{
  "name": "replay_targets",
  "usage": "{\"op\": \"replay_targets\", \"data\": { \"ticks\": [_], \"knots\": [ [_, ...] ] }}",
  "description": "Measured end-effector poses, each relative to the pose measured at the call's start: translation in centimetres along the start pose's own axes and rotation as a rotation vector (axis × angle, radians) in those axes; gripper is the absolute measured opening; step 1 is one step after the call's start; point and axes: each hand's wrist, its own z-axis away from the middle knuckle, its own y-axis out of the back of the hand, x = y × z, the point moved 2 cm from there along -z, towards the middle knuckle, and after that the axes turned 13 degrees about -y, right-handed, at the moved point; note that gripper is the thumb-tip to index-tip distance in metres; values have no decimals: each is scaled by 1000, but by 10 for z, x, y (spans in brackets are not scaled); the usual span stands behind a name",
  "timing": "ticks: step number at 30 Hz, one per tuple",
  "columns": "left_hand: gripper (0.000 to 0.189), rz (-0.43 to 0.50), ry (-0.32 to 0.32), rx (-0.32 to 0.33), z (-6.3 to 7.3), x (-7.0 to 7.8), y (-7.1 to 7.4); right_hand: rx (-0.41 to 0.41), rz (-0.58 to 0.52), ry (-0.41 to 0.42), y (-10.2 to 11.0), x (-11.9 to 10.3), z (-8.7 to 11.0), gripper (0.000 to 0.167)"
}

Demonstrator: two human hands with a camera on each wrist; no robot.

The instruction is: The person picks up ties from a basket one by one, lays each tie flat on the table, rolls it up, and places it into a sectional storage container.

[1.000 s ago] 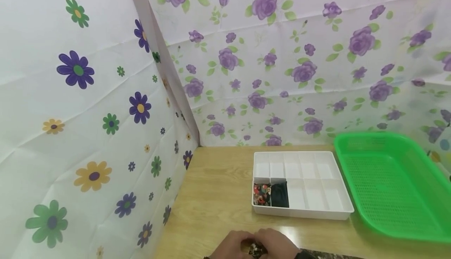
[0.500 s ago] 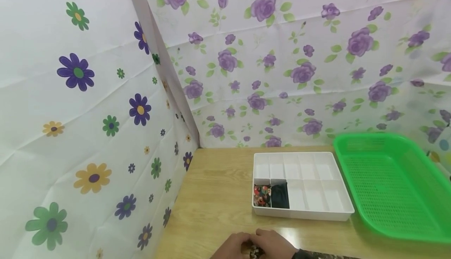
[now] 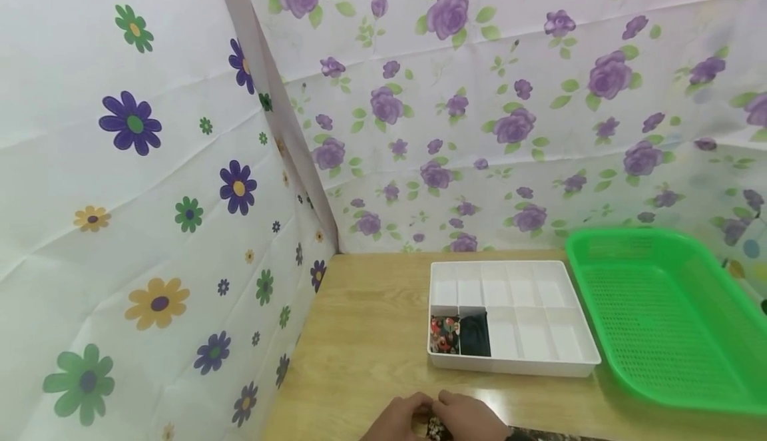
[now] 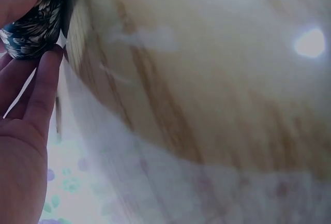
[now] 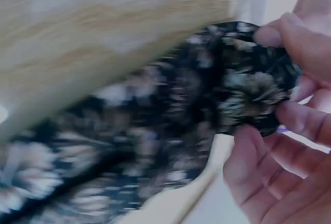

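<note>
Both hands meet at the bottom edge of the head view around a rolled dark floral cloth (image 3: 438,430). My left hand (image 3: 397,420) holds the roll from the left. My right hand (image 3: 471,418) grips it from the other side. From the roll, a long flat strip of the same cloth (image 5: 129,131) stretches across the right wrist view, blurred. Fingertips (image 5: 247,140) press at the roll's lower edge there. In the left wrist view, the roll (image 4: 36,27) shows at the upper left with fingers (image 4: 44,89) right under it.
A white divided tray (image 3: 515,365) stands on the wooden table (image 3: 359,334). Its front left compartments hold a folded patterned cloth (image 3: 445,334) and a folded dark cloth (image 3: 475,334). Right of it lies a green plastic basket (image 3: 653,321). Flowered sheets (image 3: 407,181) hang behind and left.
The hands stay together on the roll, their fingers shifting slightly. The head view has tilted a little. The tray and basket stay in place on the table.
</note>
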Motion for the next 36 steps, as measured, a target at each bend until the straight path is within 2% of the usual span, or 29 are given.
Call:
{"op": "replay_targets", "data": {
  "ticks": [2, 4, 8, 11, 15, 18, 21, 23, 26, 31, 36],
  "knots": [
    [43, 7, 5, -7, 0, 0, 0, -5, 29, 3, 1, -4, -1, 43],
    [43, 31, 9, -5, 0, -1, -1, -12, 5, 14, 0, -5, -3, 40],
    [46, 123, 12, 14, 1, -5, -3, -8, -127, 35, -8, 3, -6, 25],
    [48, 184, -6, 21, 1, -6, -4, -3, -260, 40, -13, 11, -4, 27],
    [50, 136, -68, 17, 1, -4, -3, -23, -391, 39, -15, 15, 1, 28],
    [49, 59, -78, 15, 1, -2, -1, -22, -356, 51, -12, 14, 4, 25],
    [47, 12, -33, 7, 1, 1, 0, -20, -260, 52, -6, 11, 4, 19],
    [47, -5, 2, 0, 0, 3, 0, -38, -209, 43, -2, 9, 3, 29],
    [47, -25, 36, -4, -2, 4, 0, -91, -193, 27, 1, 6, 1, 46],
    [54, 66, 39, 19, -1, 0, -4, -118, -196, 47, -3, 7, -2, 43],
    [59, 117, 26, 28, 2, -4, -6, -64, -220, 96, -5, 8, -1, 37]
  ]
}}
